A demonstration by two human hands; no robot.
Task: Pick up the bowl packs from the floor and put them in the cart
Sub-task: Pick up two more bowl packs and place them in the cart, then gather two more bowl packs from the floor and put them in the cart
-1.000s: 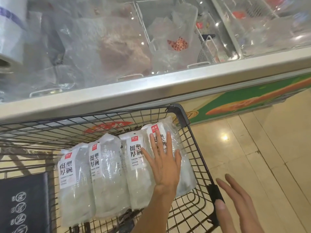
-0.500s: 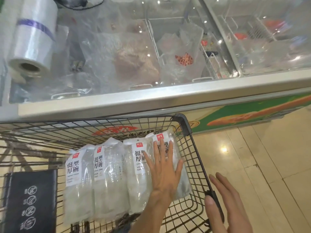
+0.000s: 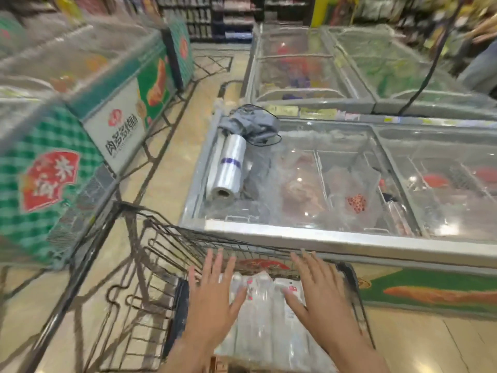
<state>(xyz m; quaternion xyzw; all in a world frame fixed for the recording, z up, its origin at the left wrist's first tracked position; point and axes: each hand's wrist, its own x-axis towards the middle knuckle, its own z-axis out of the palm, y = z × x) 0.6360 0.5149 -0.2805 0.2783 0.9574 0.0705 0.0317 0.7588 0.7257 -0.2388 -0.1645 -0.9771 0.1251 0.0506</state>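
Note:
Several clear bowl packs (image 3: 265,316) with white and red labels lie side by side in the black wire cart (image 3: 150,238), at the bottom middle of the head view. My left hand (image 3: 212,300) is spread flat with straight fingers over the left packs. My right hand (image 3: 320,294) is spread flat over the right packs, near the cart's right rim. Neither hand grips anything. My forearms hide the lower ends of the packs. The picture is blurred.
A glass-topped chest freezer (image 3: 309,238) stands right against the cart's far side, with a roll of plastic bags (image 3: 227,168) on its lid. A green checked freezer (image 3: 53,162) stands on the left. Tiled aisle floor (image 3: 172,146) runs between them. A person (image 3: 481,63) stands far right.
The view has swung up and left, showing the aisle. My left hand slid from the right packs to the left ones. My right hand came from outside the cart onto the right packs.

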